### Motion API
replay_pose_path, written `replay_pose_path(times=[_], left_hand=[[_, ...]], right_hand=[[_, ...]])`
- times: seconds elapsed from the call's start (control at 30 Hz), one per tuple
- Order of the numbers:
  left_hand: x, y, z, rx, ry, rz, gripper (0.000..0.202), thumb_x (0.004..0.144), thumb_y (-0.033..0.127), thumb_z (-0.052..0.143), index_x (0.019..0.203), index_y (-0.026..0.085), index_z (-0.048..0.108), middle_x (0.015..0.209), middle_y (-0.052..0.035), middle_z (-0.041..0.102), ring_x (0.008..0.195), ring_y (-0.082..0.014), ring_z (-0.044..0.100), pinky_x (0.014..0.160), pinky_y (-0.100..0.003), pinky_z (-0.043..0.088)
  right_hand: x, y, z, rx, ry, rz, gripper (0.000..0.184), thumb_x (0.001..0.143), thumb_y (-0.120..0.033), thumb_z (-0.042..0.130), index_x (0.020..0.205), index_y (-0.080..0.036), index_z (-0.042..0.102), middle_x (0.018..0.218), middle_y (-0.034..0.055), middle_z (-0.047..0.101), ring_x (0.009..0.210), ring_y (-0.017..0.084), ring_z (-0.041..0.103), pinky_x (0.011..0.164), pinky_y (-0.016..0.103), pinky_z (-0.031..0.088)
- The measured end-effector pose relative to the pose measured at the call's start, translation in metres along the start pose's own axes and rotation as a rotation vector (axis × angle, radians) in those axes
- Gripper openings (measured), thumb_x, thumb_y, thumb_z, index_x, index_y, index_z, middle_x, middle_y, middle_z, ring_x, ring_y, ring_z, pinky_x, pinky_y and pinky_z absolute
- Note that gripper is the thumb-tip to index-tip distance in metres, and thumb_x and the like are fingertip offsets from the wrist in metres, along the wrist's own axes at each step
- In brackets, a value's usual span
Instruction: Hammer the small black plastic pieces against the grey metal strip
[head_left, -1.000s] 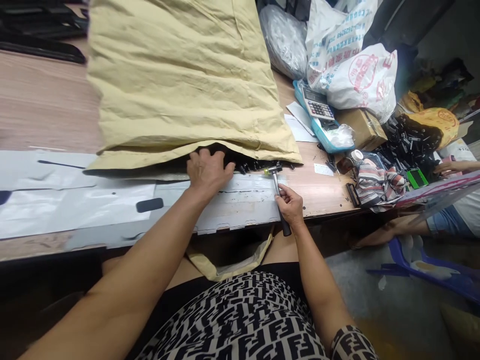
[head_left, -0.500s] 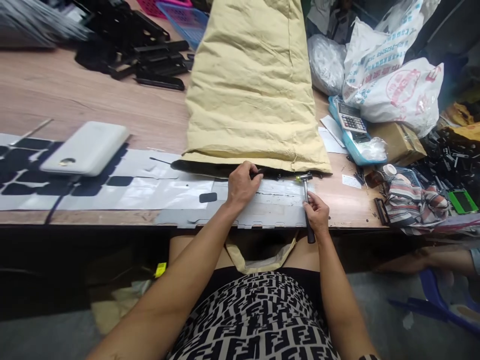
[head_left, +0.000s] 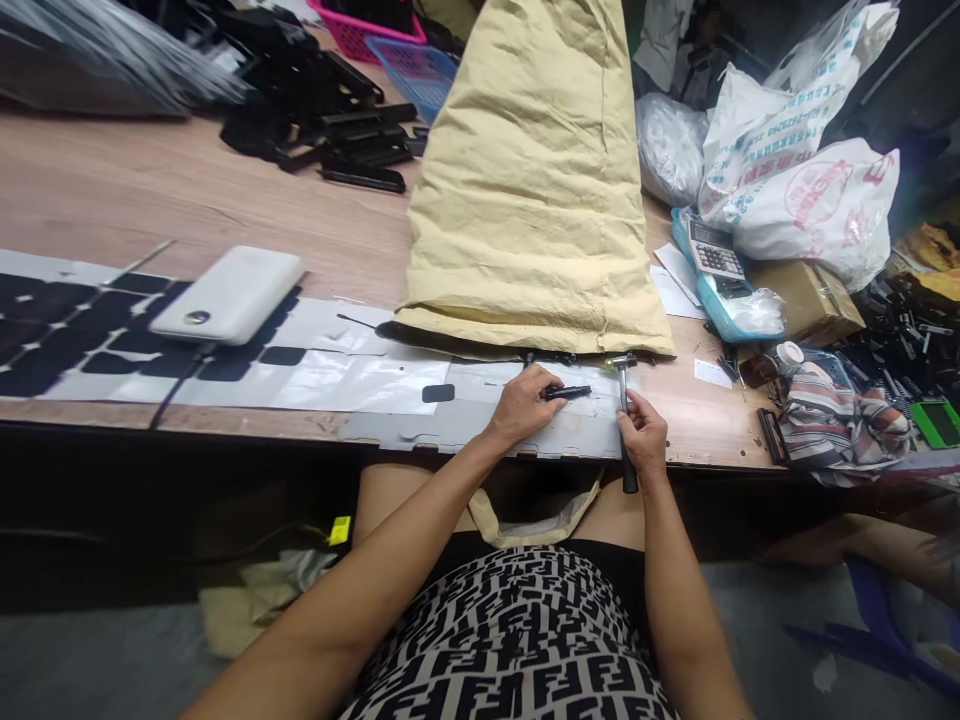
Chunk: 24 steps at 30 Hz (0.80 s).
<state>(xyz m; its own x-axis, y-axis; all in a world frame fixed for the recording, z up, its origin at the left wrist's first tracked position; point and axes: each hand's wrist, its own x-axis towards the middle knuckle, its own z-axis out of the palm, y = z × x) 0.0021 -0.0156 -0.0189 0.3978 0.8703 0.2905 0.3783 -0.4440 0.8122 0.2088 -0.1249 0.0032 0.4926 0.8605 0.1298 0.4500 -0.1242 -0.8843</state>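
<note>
A slim black part (head_left: 568, 392) is pinched in my left hand (head_left: 523, 405), just above the grey sheet (head_left: 480, 425) at the table's front edge; its exact kind is too small to tell. My right hand (head_left: 645, 428) grips a small hammer (head_left: 624, 405) by its black handle, head pointing away from me. Beyond both hands lies a large tan sack (head_left: 525, 240), its dark mouth facing me. Several small black pieces (head_left: 559, 357) show along that mouth. On the sheet to the left lies a black rounded patch (head_left: 438, 393).
A white power bank (head_left: 229, 295) rests on a sheet of black patches, its cable over the edge. Black parts (head_left: 352, 140) are heaped at the back left. At right stand a blue tray (head_left: 739, 320) with a calculator (head_left: 714, 250), white plastic bags (head_left: 817, 200) and a striped cloth (head_left: 817, 415).
My left hand has come away from the sack's mouth, toward me, with the black part now in plain sight. The hammer stays in my right hand. The whole view has shifted a little.
</note>
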Motion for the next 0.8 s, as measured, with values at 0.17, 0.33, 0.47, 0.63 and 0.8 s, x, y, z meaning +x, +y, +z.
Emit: replay_pose_path(times=[0.17, 0.33, 0.47, 0.63, 0.8], left_hand=[[0.001, -0.003, 0.001, -0.009, -0.008, -0.005, 0.014, 0.081, 0.023, 0.068, 0.093, 0.019, 0.073, 0.085, -0.0009, 0.062, 0.069, -0.0143, 0.055, 0.073, -0.029, 0.05], [0.003, -0.007, 0.006, -0.005, -0.011, 0.032, 0.019, 0.088, 0.029, 0.064, 0.099, 0.019, 0.075, 0.089, -0.0031, 0.063, 0.081, -0.017, 0.061, 0.078, -0.03, 0.05], [0.003, -0.008, 0.008, 0.024, -0.012, 0.04, 0.019, 0.089, 0.028, 0.063, 0.1, 0.019, 0.076, 0.089, -0.003, 0.062, 0.086, -0.0179, 0.062, 0.084, -0.03, 0.051], [0.003, -0.008, 0.009, 0.036, -0.013, 0.038, 0.018, 0.09, 0.026, 0.063, 0.1, 0.02, 0.076, 0.088, -0.0029, 0.061, 0.086, -0.0179, 0.062, 0.082, -0.03, 0.051], [0.003, -0.008, 0.01, 0.045, -0.009, 0.042, 0.017, 0.09, 0.026, 0.062, 0.098, 0.02, 0.076, 0.088, -0.0029, 0.061, 0.086, -0.018, 0.062, 0.082, -0.03, 0.051]], right_hand=[[-0.002, -0.008, -0.005, -0.058, -0.052, -0.063, 0.054, 0.078, -0.03, 0.064, 0.129, -0.014, 0.069, 0.087, 0.0031, 0.063, 0.069, 0.013, 0.053, 0.068, 0.028, 0.051], [-0.02, -0.024, -0.006, -0.137, -0.083, -0.213, 0.048, 0.082, -0.025, 0.061, 0.129, -0.019, 0.068, 0.092, 0.0043, 0.066, 0.078, 0.017, 0.06, 0.076, 0.03, 0.054], [-0.034, -0.027, -0.001, -0.214, -0.125, -0.317, 0.045, 0.084, -0.022, 0.058, 0.128, -0.019, 0.068, 0.09, 0.0052, 0.066, 0.075, 0.018, 0.061, 0.073, 0.031, 0.055], [-0.037, -0.029, 0.003, -0.252, -0.113, -0.428, 0.045, 0.085, -0.02, 0.056, 0.129, -0.019, 0.067, 0.089, 0.0058, 0.067, 0.075, 0.018, 0.062, 0.074, 0.032, 0.056], [-0.035, -0.029, 0.005, -0.267, -0.112, -0.472, 0.044, 0.085, -0.018, 0.055, 0.128, -0.019, 0.067, 0.088, 0.0062, 0.068, 0.073, 0.018, 0.062, 0.073, 0.032, 0.056]])
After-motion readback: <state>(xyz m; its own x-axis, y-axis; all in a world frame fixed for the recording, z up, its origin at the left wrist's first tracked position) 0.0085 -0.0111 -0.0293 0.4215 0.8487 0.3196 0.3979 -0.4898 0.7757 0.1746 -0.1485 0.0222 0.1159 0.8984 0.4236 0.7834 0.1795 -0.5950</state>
